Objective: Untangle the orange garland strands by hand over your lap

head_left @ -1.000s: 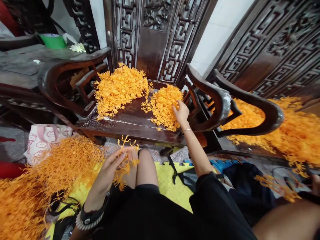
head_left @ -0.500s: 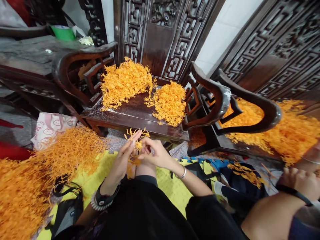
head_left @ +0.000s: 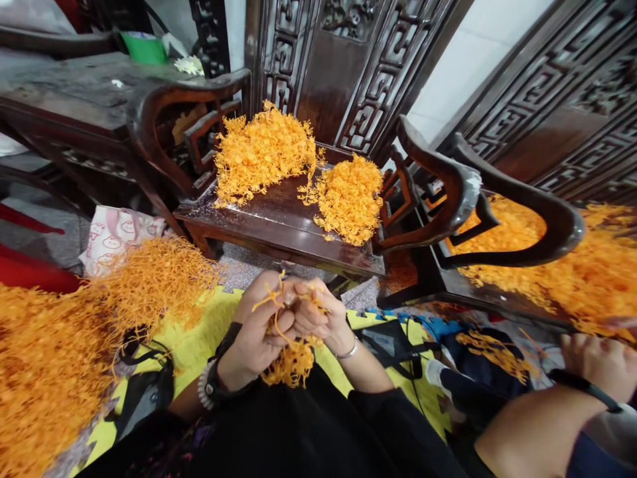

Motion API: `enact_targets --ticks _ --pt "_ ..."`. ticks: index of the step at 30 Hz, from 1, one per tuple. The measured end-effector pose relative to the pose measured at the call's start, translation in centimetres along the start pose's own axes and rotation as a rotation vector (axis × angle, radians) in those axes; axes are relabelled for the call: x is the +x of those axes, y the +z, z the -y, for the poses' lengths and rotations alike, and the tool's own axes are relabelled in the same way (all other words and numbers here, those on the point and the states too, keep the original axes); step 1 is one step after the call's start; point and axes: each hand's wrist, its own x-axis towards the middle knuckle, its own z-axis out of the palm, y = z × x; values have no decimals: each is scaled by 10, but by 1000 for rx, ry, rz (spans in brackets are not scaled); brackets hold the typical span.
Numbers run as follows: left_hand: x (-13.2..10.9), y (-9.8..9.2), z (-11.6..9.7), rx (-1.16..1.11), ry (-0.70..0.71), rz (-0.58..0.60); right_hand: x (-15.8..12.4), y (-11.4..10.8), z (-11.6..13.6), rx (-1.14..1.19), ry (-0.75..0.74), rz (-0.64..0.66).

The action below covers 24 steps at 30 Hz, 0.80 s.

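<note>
My left hand and my right hand meet above my lap, fingers closed on thin orange strands. Loose ends of the strands poke up between the thumbs and fingers. Beneath the hands, on my lap, lies a clump of knotted orange strands. The fingertips partly hide the exact grip. Ahead, on the dark wooden chair, are a large heap of knotted orange pieces and a smaller heap.
Left of me, a big pile of loose orange strands lies near a white patterned bag. Yellow foam mat covers the floor. On the right, a co-worker's arm reaches toward another chair heaped with orange pieces.
My hands have drawn nearer to my body, and the left hand's straightened fingers have curled in. The orange clump now shows below the hands. The view has shifted slightly left.
</note>
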Motion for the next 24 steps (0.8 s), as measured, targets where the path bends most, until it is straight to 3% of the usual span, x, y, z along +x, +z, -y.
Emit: enact_targets --ticks 3,5,7,9,11,13,14,16,18,19,21,24 --pt "1 -3 6 61 -72 30 4 -6 -12 175 -73 118" --pt "-1 -7 7 111 -33 -15 7 -4 -14 383 -142 278" --pt "-7 -11 1 123 60 -93 7 2 -9 651 -225 494" --pt "-13 -14 -12 94 236 -216 2 7 1 889 -429 659" --pt "-19 -15 -27 74 383 -321 -8 8 12 852 -663 676" --pt "-21 -13 -38 94 412 -366 -21 4 22 552 -765 552" --pt "-20 -12 -41 116 367 -345 -27 1 25 345 -725 410" --pt "-17 -9 -41 157 262 -262 -37 -5 30 14 -600 22" --pt "-12 -9 -37 184 200 -176 -40 -9 31 -185 -473 -361" --pt "-10 -10 -35 188 185 -142 -39 -10 31 -250 -422 -490" --pt "-8 -12 -33 183 180 -99 -35 -11 28 -319 -355 -606" --pt "-8 -16 -32 143 199 -62 -28 -10 17 -314 -260 -543"
